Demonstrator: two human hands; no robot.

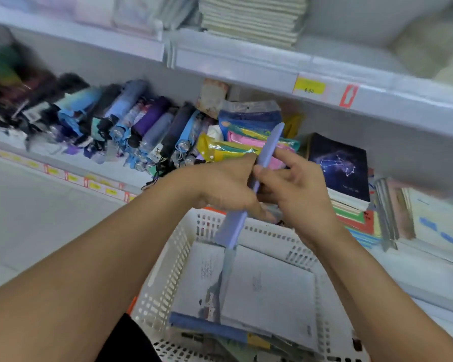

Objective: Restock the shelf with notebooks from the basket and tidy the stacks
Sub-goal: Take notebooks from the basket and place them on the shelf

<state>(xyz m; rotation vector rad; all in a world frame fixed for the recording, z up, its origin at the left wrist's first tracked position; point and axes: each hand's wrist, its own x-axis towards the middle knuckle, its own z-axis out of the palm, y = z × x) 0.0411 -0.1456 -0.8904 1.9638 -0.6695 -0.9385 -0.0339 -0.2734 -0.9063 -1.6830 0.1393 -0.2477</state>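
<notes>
A lilac notebook (268, 150) stood edge-on between both hands, above the white basket (165, 278) and in front of the shelf (377, 267). The left hand (220, 189) gripped its lower part, fingers curled round; the right hand (296, 184) pinched its upper edge. More notebooks (267, 291) lay flat in the basket. The dark constellation notebook (338, 165) topped 1 shelf stack just right of the hands. To place it well, I would turn it flat and square its edges with a stack before letting go.
</notes>
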